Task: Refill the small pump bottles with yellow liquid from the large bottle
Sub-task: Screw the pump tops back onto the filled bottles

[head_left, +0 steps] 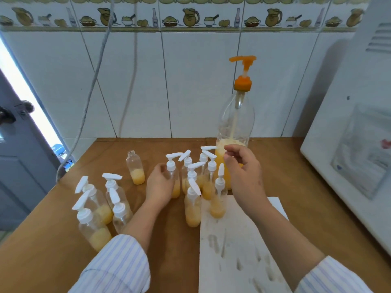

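Brown wooden bench (275, 176) against a white tiled wall (190, 81), with a white appliance (349, 144) at 3 o'clock and a grey cable (93, 85) hanging at 10 o'clock. Large clear plastic bottle with an orange pump top (234, 123) stood upright toward 1 o'clock at the back of the bench, yellow liquid filling roughly its lower third. Cluster of small clear pump bottles with white pump heads (203, 180) stood just in front of it near centre, each part-filled with yellow liquid. One small clear bottle with a white pump head (174, 178) at the cluster's 9 o'clock edge was held by the left hand (159, 185), its grip curled round the bottle's body. Right hand (245, 172) was raised over the cluster's 3 o'clock side, in front of the large bottle, its thumb and fingertips drawn close together; whether they pinched anything could not be told. One uncapped small clear bottle (135, 171) stood alone at 10 o'clock, yellow liquid in its base. A second group of four small pump bottles (99, 208) stood at 8 o'clock. A white, smudged sheet (239, 250) lay on the bench at 5 o'clock, one cluster bottle standing on its far corner. Striped sleeves (118, 265) covered both forearms.
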